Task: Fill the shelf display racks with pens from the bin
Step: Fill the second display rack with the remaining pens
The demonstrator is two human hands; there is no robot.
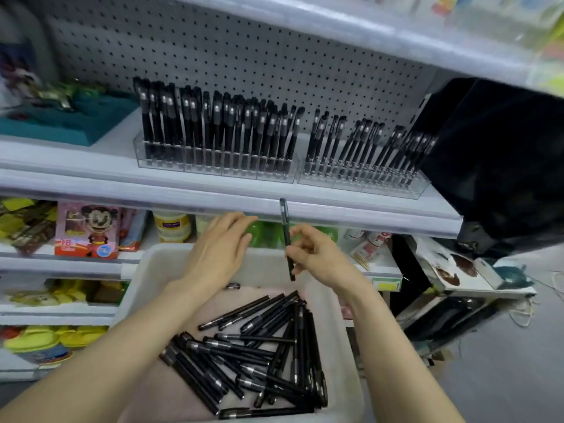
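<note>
A white bin (143, 282) in front of me holds several loose black pens (262, 355). My right hand (320, 257) pinches one black pen (286, 236) upright above the bin's far edge, just below the shelf lip. My left hand (219, 254) hovers beside it with straight, relaxed fingers and holds nothing. On the shelf above stand two clear display racks: the left rack (213, 166) is packed with black pens, the right rack (363, 178) holds pens that lean, with gaps between groups.
A black box (494, 160) stands at the shelf's right end, touching the right rack. A teal tray (67, 123) sits at the left. Lower shelves hold colourful packaged goods (88, 230). A white pegboard (244, 56) backs the shelf.
</note>
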